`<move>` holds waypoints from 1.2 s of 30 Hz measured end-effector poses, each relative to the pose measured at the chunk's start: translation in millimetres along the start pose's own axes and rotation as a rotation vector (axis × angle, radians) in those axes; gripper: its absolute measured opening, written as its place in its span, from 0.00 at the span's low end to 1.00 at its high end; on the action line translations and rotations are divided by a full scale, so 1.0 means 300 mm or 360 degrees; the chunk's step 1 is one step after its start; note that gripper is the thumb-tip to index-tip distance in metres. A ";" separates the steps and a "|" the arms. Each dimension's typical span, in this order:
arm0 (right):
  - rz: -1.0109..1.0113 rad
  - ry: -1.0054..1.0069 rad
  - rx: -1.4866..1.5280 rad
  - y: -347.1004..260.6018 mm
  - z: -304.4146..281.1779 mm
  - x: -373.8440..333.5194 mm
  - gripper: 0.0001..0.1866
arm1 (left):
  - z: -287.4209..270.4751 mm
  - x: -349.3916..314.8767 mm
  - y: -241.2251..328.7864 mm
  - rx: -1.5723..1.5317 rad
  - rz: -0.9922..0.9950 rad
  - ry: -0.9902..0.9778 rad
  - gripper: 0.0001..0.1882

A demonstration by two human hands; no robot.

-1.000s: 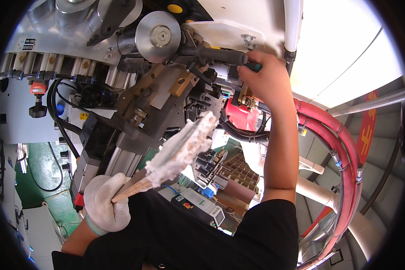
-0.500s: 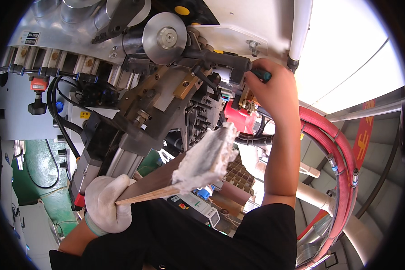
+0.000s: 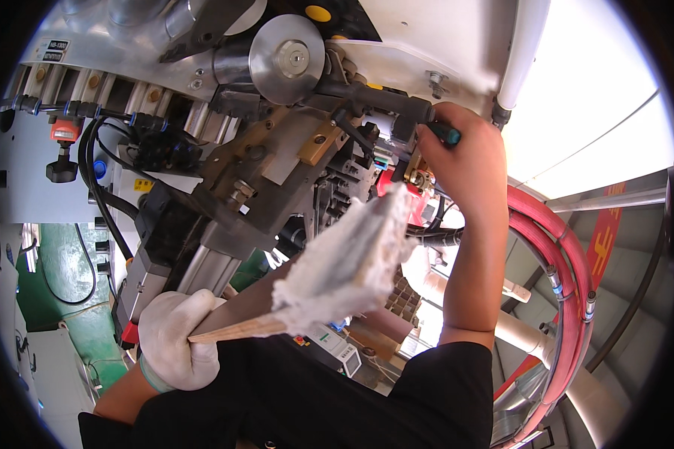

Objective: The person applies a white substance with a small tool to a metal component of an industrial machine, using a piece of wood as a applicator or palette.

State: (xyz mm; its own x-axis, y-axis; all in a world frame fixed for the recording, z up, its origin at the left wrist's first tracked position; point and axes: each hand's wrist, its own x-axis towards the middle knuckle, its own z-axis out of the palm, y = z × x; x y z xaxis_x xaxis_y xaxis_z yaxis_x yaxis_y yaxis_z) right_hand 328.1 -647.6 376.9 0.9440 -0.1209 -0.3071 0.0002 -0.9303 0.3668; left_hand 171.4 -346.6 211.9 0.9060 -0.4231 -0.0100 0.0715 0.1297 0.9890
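My left hand (image 3: 178, 340), in a white glove, is closed around the lower end of a wooden-handled tool (image 3: 240, 328). The tool slants up to the right, and its broad head (image 3: 344, 258) is ragged, whitish and grey in the middle. Bare, my right hand (image 3: 468, 153) reaches up to the machine and curls around a dark green handle (image 3: 446, 134). Beside those fingers is the end of a black cylindrical bar (image 3: 393, 101). The far fingertips of that hand are hidden.
A round metal disc (image 3: 288, 60) and brown-grey machine blocks (image 3: 269, 157) stand at upper left and centre. Thick red hoses (image 3: 562, 262) loop down on the right. A white post (image 3: 523, 56) rises beside my right hand. Green floor (image 3: 67, 262) shows at left.
The machine has shifted slightly right in view, along with my right hand. The tool's ragged head has moved up and appears larger. Both hands keep their holds.
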 end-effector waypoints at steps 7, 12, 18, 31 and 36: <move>0.0043 -0.0161 -0.0076 -0.034 -0.007 0.025 0.10 | 0.017 -0.034 -0.031 -0.0129 0.0090 0.0143 0.19; 0.0188 -0.0230 0.0015 -0.031 0.001 0.049 0.10 | -0.010 -0.020 -0.021 -0.0110 0.0063 -0.0021 0.19; 0.0283 -0.0176 0.0151 0.006 0.043 0.063 0.11 | -0.002 -0.022 -0.022 -0.0096 0.0050 0.0020 0.18; 0.0335 0.0044 0.0405 0.046 0.057 -0.019 0.13 | -0.013 -0.028 -0.034 -0.0050 0.0092 -0.0100 0.20; 0.0184 0.0068 0.0372 0.028 0.004 -0.013 0.10 | 0.003 -0.025 -0.024 -0.0078 0.0120 0.0027 0.21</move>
State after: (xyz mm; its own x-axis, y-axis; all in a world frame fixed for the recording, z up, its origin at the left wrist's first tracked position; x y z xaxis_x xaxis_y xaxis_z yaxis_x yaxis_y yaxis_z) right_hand 323.9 -655.4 380.1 0.9464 -0.2209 -0.2355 -0.1800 -0.9665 0.1832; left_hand 163.7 -345.2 204.8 0.9166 -0.3952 0.0613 0.0227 0.2045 0.9786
